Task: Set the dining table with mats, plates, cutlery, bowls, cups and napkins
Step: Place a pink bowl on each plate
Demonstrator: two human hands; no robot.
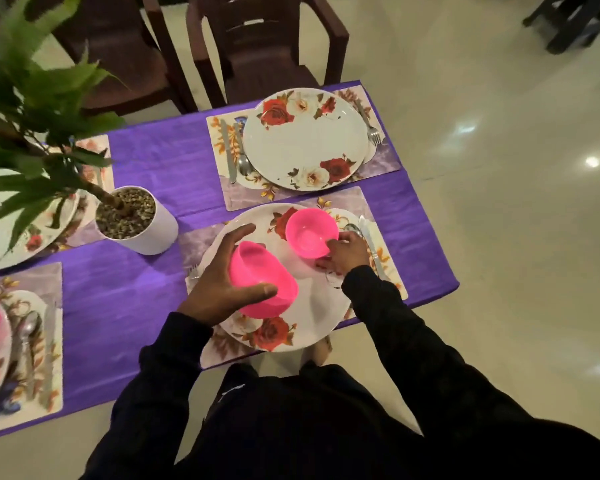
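Nearest: person in dark sleeves stands at the table's short edge. Left hand [222,289] wraps a pink bowl [262,282], thumb along the near side, fingers over the far rim; the bowl is tilted on its side, mouth facing away-left, hovering or just resting over the near floral plate [312,306] (can't tell if it touches). Right hand [343,254] pinches the near-right rim of a second pink bowl [310,232], upright, mouth up, sitting on the far-right part of the same plate.

So two bowls at one setting. Judgement: the upright one is being placed here & the tilted one is a spare for another place.

Key relation: the far floral plate [303,138] has no bowl and lies straight ahead, beyond the near plate on its own mat [378,161]. The left hand carries the spare, so it's the one to reach fwd; the bowl needs righting to mouth-up first.

Cutlery flanks both plates. Left of the hands, a white plant pot [142,226] on the purple tablecloth [118,292]; brown chairs [267,46] beyond.
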